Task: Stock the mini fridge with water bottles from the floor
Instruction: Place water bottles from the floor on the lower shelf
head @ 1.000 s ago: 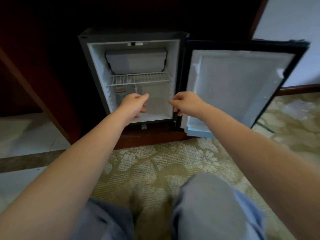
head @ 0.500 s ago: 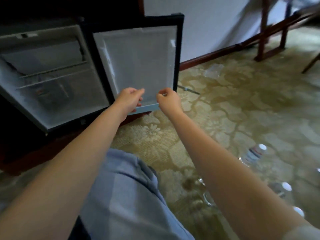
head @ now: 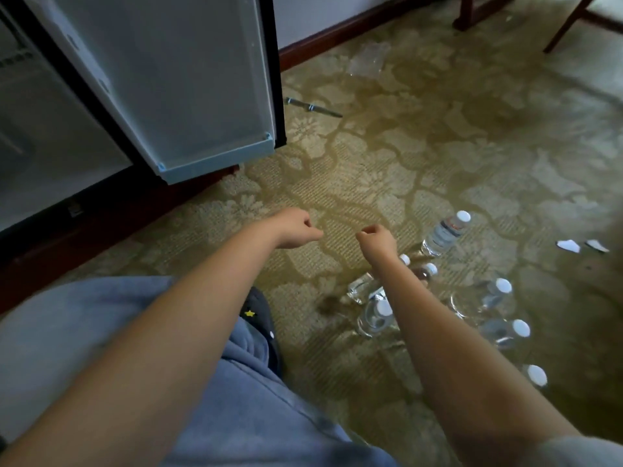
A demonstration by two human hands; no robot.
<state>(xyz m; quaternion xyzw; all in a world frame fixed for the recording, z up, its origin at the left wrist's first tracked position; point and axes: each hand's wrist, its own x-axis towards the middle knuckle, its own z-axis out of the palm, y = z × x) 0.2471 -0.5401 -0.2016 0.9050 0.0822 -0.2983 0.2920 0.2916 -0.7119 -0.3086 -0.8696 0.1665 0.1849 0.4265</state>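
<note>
A person kneels on patterned carpet [head: 387, 156] before an open mini fridge [head: 43, 136], its door [head: 175, 82] swung wide at 11 o'clock. Both hands hover empty over the floor at the centre of the view: the left hand [head: 296, 227] loosely curled, the right hand [head: 377, 239] loosely curled too, fingertips drawn in, neither gripping anything. The water bottles [head: 445, 234] wait in a loose cluster at 4 o'clock, white caps up, one standing apart at the far edge and several more partly hidden behind the right forearm. The sliver of fridge interior in view at 9 o'clock is too blurred to show what it holds. By the look of it, most of the stocking lies ahead: the door shelf shows bare and many bottles stand on the floor, the nearest just beside the right wrist.
</note>
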